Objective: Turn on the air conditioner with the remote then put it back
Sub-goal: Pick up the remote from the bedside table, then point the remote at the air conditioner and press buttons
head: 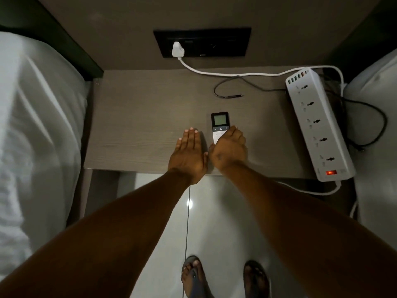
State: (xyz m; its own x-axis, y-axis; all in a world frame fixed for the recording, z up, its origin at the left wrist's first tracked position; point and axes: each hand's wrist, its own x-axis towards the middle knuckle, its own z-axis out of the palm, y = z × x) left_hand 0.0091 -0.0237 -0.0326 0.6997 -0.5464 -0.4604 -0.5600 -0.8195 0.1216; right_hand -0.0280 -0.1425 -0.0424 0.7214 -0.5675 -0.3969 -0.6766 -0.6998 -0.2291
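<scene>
A small air conditioner remote, black at the screen end and silver below, lies flat on the wooden bedside table, near the table's middle. My right hand rests over the remote's lower half, fingers curled around its sides; the buttons beneath are hidden. My left hand lies flat on the table just left of the remote, fingers together and straight, holding nothing. The air conditioner itself is out of view.
A white power strip with a lit red switch lies along the table's right side. Its white cable runs to a plug in the black wall socket panel. A thin grey cable loops behind the remote. White-sheeted beds flank the table.
</scene>
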